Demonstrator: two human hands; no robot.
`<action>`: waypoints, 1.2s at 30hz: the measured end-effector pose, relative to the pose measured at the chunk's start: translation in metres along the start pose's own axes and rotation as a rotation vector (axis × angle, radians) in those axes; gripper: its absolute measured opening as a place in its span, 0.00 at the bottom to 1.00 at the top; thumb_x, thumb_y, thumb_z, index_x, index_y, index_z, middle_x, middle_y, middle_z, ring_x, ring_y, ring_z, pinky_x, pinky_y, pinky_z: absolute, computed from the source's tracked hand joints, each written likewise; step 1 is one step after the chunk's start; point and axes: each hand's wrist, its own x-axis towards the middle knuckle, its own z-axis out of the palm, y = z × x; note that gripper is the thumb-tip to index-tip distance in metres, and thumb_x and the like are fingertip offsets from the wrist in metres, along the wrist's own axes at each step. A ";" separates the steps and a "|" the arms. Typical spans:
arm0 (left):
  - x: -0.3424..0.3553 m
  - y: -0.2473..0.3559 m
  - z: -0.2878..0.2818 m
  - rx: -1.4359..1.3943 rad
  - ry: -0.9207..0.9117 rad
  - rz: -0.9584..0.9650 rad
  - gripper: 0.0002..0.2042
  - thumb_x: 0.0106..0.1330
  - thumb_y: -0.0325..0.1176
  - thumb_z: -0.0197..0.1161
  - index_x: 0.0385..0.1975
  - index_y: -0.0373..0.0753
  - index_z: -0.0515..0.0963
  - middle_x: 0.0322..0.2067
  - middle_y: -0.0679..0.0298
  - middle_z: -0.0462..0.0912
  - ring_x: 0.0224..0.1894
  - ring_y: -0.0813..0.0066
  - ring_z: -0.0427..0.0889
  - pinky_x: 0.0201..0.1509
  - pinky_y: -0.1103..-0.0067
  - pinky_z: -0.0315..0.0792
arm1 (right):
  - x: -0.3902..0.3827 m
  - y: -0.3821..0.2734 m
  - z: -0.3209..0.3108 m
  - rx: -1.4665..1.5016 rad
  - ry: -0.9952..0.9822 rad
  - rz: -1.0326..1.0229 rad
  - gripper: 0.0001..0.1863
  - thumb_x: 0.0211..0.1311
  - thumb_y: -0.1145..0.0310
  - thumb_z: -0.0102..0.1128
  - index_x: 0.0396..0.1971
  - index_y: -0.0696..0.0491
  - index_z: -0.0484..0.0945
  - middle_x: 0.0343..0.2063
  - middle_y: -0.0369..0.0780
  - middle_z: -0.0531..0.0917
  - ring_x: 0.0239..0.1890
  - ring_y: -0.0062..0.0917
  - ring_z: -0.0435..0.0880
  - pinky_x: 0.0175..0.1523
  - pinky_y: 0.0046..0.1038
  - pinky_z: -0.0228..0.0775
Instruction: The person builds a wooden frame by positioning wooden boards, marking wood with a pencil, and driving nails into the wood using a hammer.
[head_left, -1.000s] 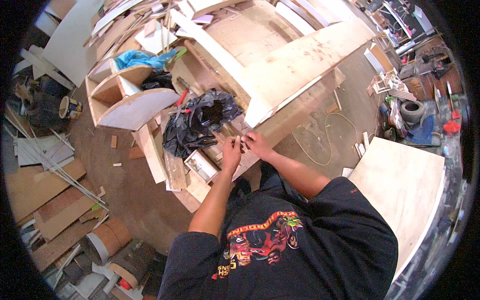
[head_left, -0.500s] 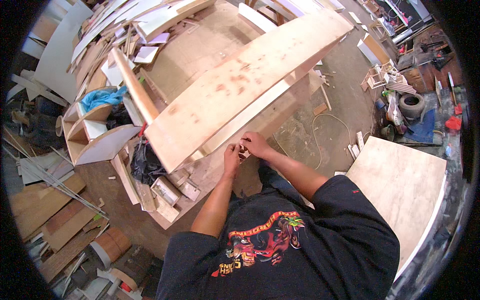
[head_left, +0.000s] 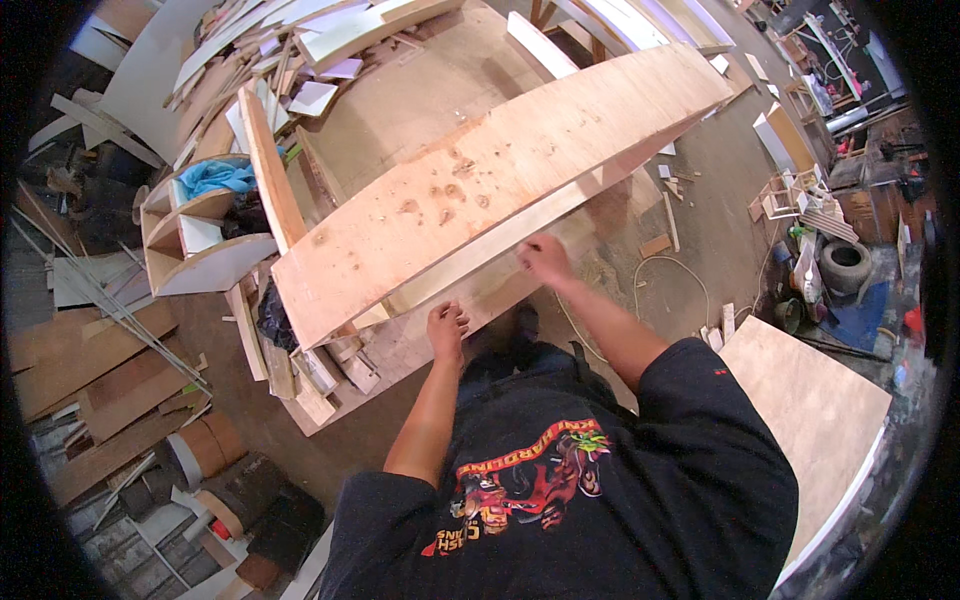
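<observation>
A long wooden panel (head_left: 480, 190), pale with darker brownish spots, slants across the middle in front of me. Below its near edge runs a lighter board (head_left: 505, 240), part of the same piece of woodwork. My left hand (head_left: 447, 327) hovers just off the near side, its fingers curled in; what they hold, if anything, is too small to make out. Farther right and higher, my right hand (head_left: 546, 262) is close to the lighter board, slightly blurred, with fingers drawn together. Whether it touches the board I cannot tell.
An upright wooden post (head_left: 265, 165) and a curved shelf unit (head_left: 215, 265) with a blue cloth (head_left: 215, 177) stand left. Wood offcuts (head_left: 240, 60) pile up at the far left. At right lie a plywood sheet (head_left: 800, 410), a cable (head_left: 690, 268) and a tyre (head_left: 846, 267).
My hands were together, fingertips meeting; now they are apart, the left lower and to the left, the right up and right toward the board. The view has shifted slightly.
</observation>
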 end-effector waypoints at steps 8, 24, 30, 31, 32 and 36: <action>0.033 -0.019 -0.042 -0.470 0.308 0.081 0.33 0.70 0.37 0.65 0.67 0.35 0.54 0.42 0.54 0.80 0.36 0.68 0.83 0.35 0.77 0.76 | 0.084 0.084 -0.110 0.462 0.272 0.155 0.06 0.65 0.69 0.65 0.36 0.55 0.80 0.29 0.37 0.83 0.30 0.21 0.82 0.33 0.26 0.76; 0.089 -0.066 -0.040 -0.732 0.409 0.223 0.39 0.70 0.67 0.36 0.75 0.49 0.53 0.76 0.59 0.52 0.73 0.50 0.59 0.73 0.58 0.58 | 0.128 0.045 -0.166 0.204 0.286 0.194 0.35 0.71 0.45 0.51 0.69 0.53 0.64 0.63 0.41 0.76 0.60 0.31 0.78 0.61 0.34 0.70; 0.132 -0.093 -0.069 -0.811 0.290 0.227 0.41 0.67 0.68 0.37 0.77 0.51 0.50 0.77 0.59 0.48 0.76 0.51 0.52 0.76 0.57 0.50 | 0.167 0.077 -0.171 -0.013 0.244 0.066 0.35 0.70 0.44 0.51 0.69 0.52 0.65 0.62 0.42 0.76 0.60 0.32 0.77 0.62 0.35 0.70; 0.140 -0.102 -0.077 -0.811 0.270 0.269 0.42 0.66 0.68 0.38 0.77 0.51 0.49 0.78 0.59 0.47 0.77 0.51 0.50 0.77 0.57 0.47 | 0.176 0.082 -0.169 -0.051 0.239 0.035 0.35 0.70 0.44 0.51 0.69 0.52 0.65 0.62 0.42 0.76 0.61 0.32 0.77 0.62 0.35 0.69; 0.146 -0.103 -0.080 -0.775 0.299 0.253 0.45 0.63 0.70 0.40 0.78 0.50 0.47 0.78 0.58 0.45 0.78 0.49 0.47 0.78 0.58 0.45 | 0.181 0.089 -0.170 -0.088 0.244 0.013 0.35 0.70 0.44 0.51 0.69 0.52 0.65 0.62 0.42 0.76 0.61 0.32 0.77 0.62 0.35 0.69; 0.159 -0.103 -0.079 -0.969 0.231 0.276 0.50 0.58 0.72 0.43 0.78 0.48 0.45 0.78 0.56 0.42 0.78 0.46 0.42 0.79 0.58 0.39 | 0.194 0.101 -0.177 -0.135 0.271 -0.018 0.35 0.69 0.44 0.52 0.68 0.51 0.66 0.62 0.43 0.76 0.61 0.33 0.77 0.62 0.36 0.69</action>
